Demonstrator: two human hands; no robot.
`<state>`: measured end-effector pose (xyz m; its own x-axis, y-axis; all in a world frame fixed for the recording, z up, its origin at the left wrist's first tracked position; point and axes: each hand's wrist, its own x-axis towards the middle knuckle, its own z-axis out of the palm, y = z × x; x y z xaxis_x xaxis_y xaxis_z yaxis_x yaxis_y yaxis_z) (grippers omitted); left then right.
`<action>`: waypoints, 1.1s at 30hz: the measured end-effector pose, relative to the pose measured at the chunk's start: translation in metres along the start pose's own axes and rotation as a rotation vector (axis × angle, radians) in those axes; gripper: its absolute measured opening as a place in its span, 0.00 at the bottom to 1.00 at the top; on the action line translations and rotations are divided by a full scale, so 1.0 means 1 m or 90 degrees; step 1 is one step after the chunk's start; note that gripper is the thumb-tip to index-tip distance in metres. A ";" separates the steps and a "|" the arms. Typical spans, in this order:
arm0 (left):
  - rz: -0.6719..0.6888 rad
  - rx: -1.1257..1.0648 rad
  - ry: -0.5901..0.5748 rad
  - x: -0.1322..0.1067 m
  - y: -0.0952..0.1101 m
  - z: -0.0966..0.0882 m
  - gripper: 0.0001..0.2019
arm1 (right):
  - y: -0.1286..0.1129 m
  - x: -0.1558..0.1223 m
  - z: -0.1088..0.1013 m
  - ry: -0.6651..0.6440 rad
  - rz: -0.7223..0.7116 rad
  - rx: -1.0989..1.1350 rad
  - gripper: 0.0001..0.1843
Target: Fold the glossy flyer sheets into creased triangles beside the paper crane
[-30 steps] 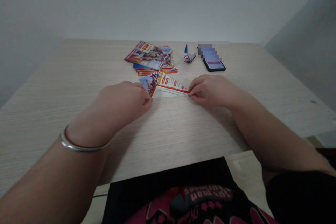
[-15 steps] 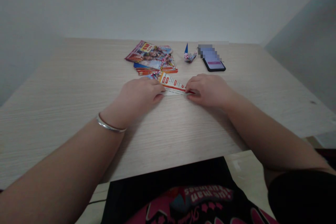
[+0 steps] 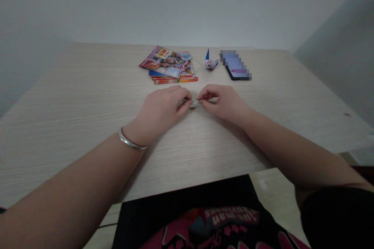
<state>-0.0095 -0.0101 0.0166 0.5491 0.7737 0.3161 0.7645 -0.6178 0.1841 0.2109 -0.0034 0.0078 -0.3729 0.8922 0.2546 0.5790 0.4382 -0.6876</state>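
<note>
My left hand (image 3: 163, 109) and my right hand (image 3: 223, 100) meet at the middle of the light wooden table (image 3: 73, 101). Both pinch a small folded piece of printed paper (image 3: 193, 103) between thumb and fingers, just above the tabletop. Only a sliver of the paper shows between the fingertips; the rest is hidden by my hands. A silver bangle (image 3: 131, 142) circles my left wrist.
A stack of colourful printed sheets (image 3: 169, 65) lies beyond my hands. To its right stands a small folded paper figure (image 3: 209, 61), then a dark phone (image 3: 237, 69) with a lit screen. The table's near edge runs just above my lap.
My left hand has slid right along the paper toward my right hand. The flat triangular flyer piece is now folded small and almost hidden between both hands' fingertips.
</note>
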 end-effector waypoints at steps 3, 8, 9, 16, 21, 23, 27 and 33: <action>0.014 -0.014 0.015 -0.002 0.002 0.002 0.15 | -0.004 0.001 0.005 0.000 0.024 0.001 0.01; 0.002 -0.057 0.029 -0.004 0.005 0.000 0.13 | -0.008 0.002 0.008 0.017 0.005 -0.033 0.02; 0.001 -0.071 0.035 -0.004 0.004 -0.001 0.13 | -0.008 0.002 0.008 0.019 -0.002 -0.036 0.01; -0.011 -0.096 0.091 -0.009 -0.009 -0.003 0.10 | 0.006 0.002 -0.004 0.003 -0.016 -0.003 0.01; -0.028 -0.103 0.113 -0.008 -0.016 -0.005 0.08 | 0.024 0.003 -0.011 0.030 -0.012 0.001 0.04; -0.036 -0.108 0.125 -0.008 -0.018 -0.006 0.07 | 0.032 0.004 -0.015 0.035 -0.003 0.003 0.04; -0.067 -0.121 0.144 -0.008 -0.020 -0.006 0.05 | 0.046 0.006 -0.024 0.037 0.029 0.011 0.06; -0.041 -0.163 0.168 -0.007 -0.021 -0.005 0.06 | 0.044 0.005 -0.023 0.075 -0.016 0.131 0.07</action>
<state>-0.0309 -0.0033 0.0150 0.3711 0.7696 0.5197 0.6665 -0.6104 0.4280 0.2512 0.0227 -0.0062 -0.2909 0.8930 0.3433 0.4058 0.4401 -0.8010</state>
